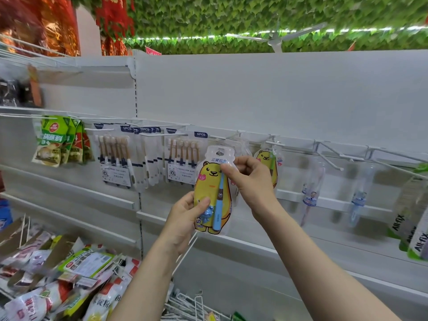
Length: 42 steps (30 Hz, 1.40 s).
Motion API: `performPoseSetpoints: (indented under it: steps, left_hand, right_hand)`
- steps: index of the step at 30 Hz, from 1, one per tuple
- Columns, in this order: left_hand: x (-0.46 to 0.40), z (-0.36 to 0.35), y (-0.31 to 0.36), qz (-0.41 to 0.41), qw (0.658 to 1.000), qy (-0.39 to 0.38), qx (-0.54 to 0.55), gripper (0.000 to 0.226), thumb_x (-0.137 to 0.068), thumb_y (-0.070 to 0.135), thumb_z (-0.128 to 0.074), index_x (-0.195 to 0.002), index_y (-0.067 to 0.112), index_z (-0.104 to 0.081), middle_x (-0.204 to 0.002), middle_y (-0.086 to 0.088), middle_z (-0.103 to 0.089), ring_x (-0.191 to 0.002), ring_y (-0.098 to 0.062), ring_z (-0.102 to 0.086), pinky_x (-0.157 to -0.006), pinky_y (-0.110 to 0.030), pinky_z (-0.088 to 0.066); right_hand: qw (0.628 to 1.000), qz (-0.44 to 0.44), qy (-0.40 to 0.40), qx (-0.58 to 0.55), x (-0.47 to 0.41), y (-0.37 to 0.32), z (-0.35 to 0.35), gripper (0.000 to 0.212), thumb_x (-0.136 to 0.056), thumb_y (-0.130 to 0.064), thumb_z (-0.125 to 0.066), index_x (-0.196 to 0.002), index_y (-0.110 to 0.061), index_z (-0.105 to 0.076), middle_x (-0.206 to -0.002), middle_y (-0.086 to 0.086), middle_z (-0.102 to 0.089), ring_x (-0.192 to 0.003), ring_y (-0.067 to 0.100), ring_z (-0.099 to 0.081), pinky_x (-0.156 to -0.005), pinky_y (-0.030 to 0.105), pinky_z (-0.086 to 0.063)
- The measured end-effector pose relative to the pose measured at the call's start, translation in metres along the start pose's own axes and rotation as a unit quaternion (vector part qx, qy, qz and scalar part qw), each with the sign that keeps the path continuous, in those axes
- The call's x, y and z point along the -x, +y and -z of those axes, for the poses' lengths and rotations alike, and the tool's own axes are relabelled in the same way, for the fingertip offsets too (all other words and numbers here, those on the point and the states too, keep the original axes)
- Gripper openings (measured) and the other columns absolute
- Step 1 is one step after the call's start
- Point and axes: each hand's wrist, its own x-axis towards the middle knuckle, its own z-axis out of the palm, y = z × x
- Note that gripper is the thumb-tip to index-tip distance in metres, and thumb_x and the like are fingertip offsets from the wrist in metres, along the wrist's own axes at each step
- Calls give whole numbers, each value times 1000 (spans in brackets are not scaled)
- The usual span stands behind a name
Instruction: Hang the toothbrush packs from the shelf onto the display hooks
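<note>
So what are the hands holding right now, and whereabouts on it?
Both hold the yellow bear toothbrush pack. The left hand has its grip on the lower left edge; the right hand pinches the upper right side, below the hang hole.

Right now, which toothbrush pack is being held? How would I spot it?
Find the white shelf wall and its row of hooks. In front, the left hand and right hand hold a yellow bear-shaped plastic pack. Only it has a blue toothbrush inside and hangs on no hook.

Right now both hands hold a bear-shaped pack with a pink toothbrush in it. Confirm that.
Not quite. The head view shows the left hand and right hand holding the bear-shaped pack, but the toothbrush in it is blue, not pink.
</note>
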Motion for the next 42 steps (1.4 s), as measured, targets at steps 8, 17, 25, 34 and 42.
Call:
performPoseSetpoints:
  steps: [8, 17, 25, 34, 42]
  left_hand:
    - [-13, 7, -7, -30, 999, -15, 18, 40, -81, 14, -66, -119, 3, -62, -112, -18, -72, -94, -26, -73, -72, -32, -60]
    - [-30, 11, -11, -30, 999, -21, 7, 42, -81, 14, -67, -121, 3, -62, -113, -19, -72, -101, -31, -70, -87, -43, -59]
    - [-57, 14, -22, -15, 997, -21, -75, 26, -92, 17, -63, -116, 9, -66, -107, -12, -75, -96, -26, -72, -81, -35, -58]
    - [-92, 16, -22, -1, 991, 7, -132, 4, -97, 8, -59, -96, 10, -62, -86, -2, -74, -79, -17, -70, -68, -30, -54]
    - [-105, 13, -19, -9, 986, -10, -166, 5, -96, 5, -59, -100, 6, -62, -92, -9, -74, -83, -21, -70, -77, -38, -58]
  right_hand:
    - [999, 45, 1, 10, -4, 7, -1, 20, -81, -25, -82, -94, -15, -69, -82, 0, -72, -72, 4, -68, -62, 17, -52]
    - [999, 34, 12, 0, -18, 12, 1, 21, -80, -22, -84, -89, -13, -67, -83, 11, -72, -66, 7, -65, -63, 22, -54]
    - [1000, 3, 19, 24, -32, 24, 4, 19, -84, -21, -80, -97, -15, -68, -81, -2, -72, -67, -1, -66, -63, 15, -52]
    - [994, -17, 51, 94, -59, 35, 1, 25, -84, -27, -79, -100, -15, -64, -91, 5, -74, -76, 11, -64, -70, 26, -53]
    - [991, -38, 58, 116, -70, 38, 8, 32, -82, -30, -81, -105, -13, -65, -98, 6, -73, -86, 18, -67, -79, 34, -57]
